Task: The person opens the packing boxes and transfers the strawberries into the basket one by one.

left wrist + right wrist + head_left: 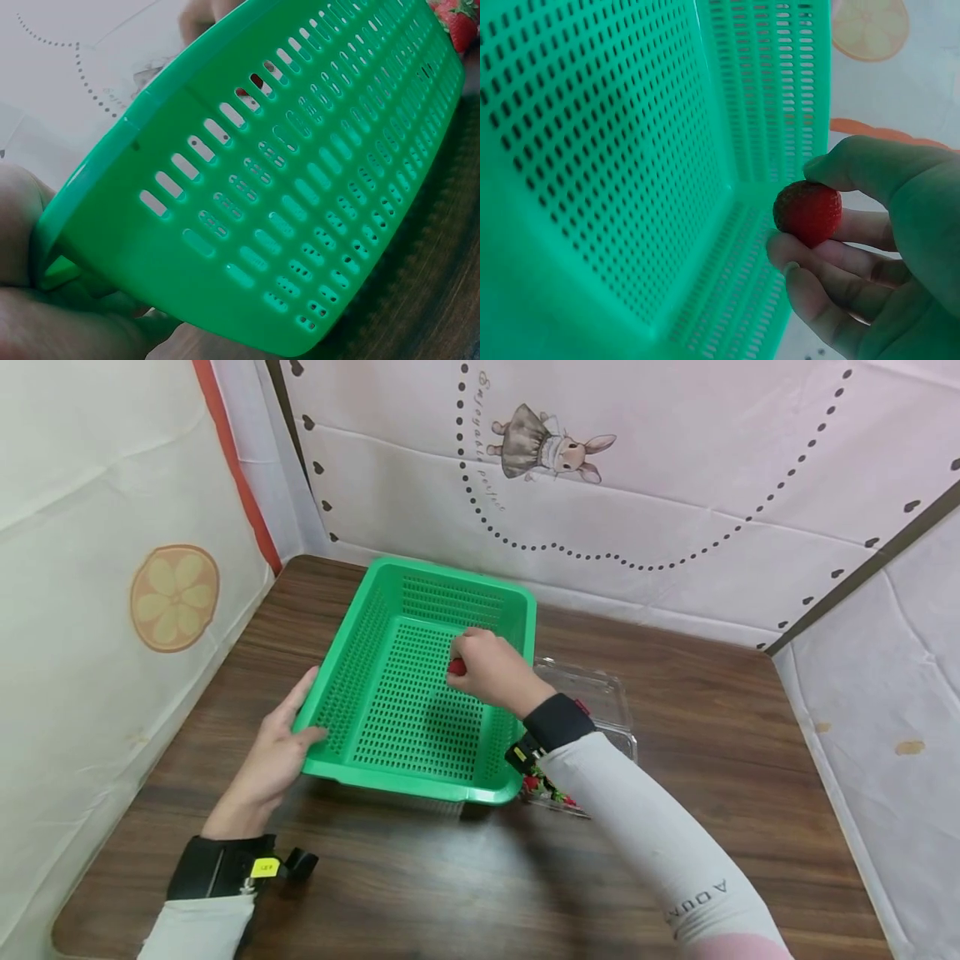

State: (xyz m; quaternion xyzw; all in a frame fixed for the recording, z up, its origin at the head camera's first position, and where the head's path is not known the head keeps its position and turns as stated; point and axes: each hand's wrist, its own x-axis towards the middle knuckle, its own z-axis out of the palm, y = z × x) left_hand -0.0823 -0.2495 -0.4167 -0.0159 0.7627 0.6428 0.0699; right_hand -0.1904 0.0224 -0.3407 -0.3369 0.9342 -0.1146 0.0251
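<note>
A green plastic basket (420,710) with slotted walls stands tilted on the table, its perforated floor bare. My left hand (277,752) grips the basket's left rim, thumb over the edge; the left wrist view shows the outer wall (300,187) close up. Over the basket's inside, my right hand (491,670) pinches a red strawberry (808,212) between thumb and fingers. In the head view only a bit of that strawberry (457,667) shows. Beside the basket on the right lies a clear plastic box (585,693) with strawberries (531,783), partly hidden by my right forearm.
The dark wooden table (720,735) carries everything. White printed cloth walls (675,460) close it in at the back and both sides. At the upper right of the left wrist view, a strawberry (459,22) shows beyond the basket.
</note>
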